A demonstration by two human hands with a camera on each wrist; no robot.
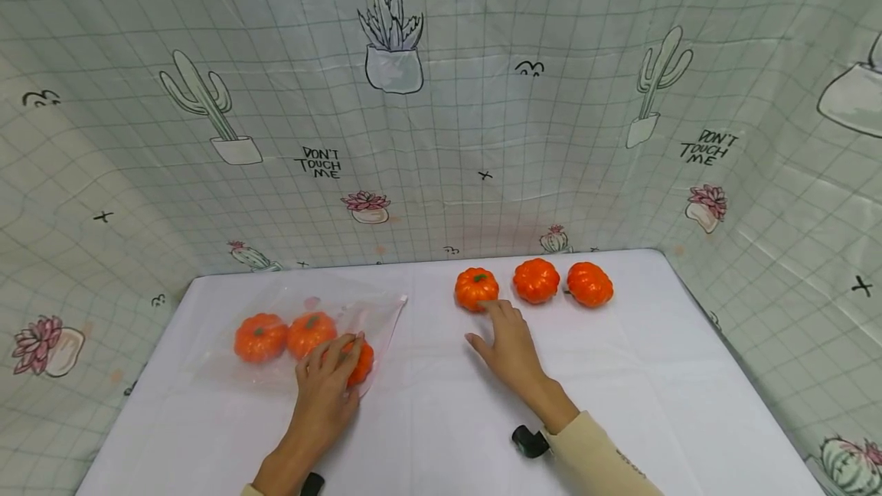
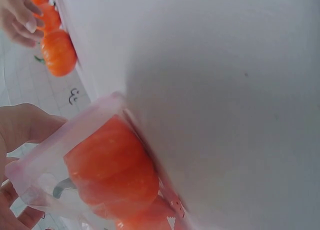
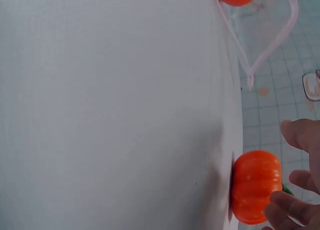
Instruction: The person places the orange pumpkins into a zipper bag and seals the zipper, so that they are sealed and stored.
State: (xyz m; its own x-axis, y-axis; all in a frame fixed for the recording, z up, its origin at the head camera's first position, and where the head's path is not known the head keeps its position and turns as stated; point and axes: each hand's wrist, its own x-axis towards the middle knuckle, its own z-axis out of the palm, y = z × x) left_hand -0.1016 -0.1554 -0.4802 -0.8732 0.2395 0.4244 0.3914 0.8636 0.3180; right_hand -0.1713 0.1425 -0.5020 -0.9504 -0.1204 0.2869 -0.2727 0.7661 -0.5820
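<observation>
A clear plastic bag (image 1: 368,311) with a pink edge lies at the left, its mouth facing right. Inside it show three orange toy pumpkins, one at the left (image 1: 260,337), one in the middle (image 1: 310,334) and one by the mouth (image 1: 364,364). My left hand (image 1: 324,389) holds the bag's mouth, fingers curled over the pumpkin nearest it; the left wrist view shows that pumpkin (image 2: 112,165) through the plastic. With thumb and fingers spread, my right hand (image 1: 513,347) reaches a loose pumpkin (image 1: 477,289), fingertips right at its near side (image 3: 255,185).
Two more pumpkins, a middle one (image 1: 536,280) and a right one (image 1: 590,285), sit along the back of the white table (image 1: 441,419). Behind the table hangs a grid-patterned cloth (image 1: 441,121) printed with cacti. A black device (image 1: 529,441) is at my right wrist.
</observation>
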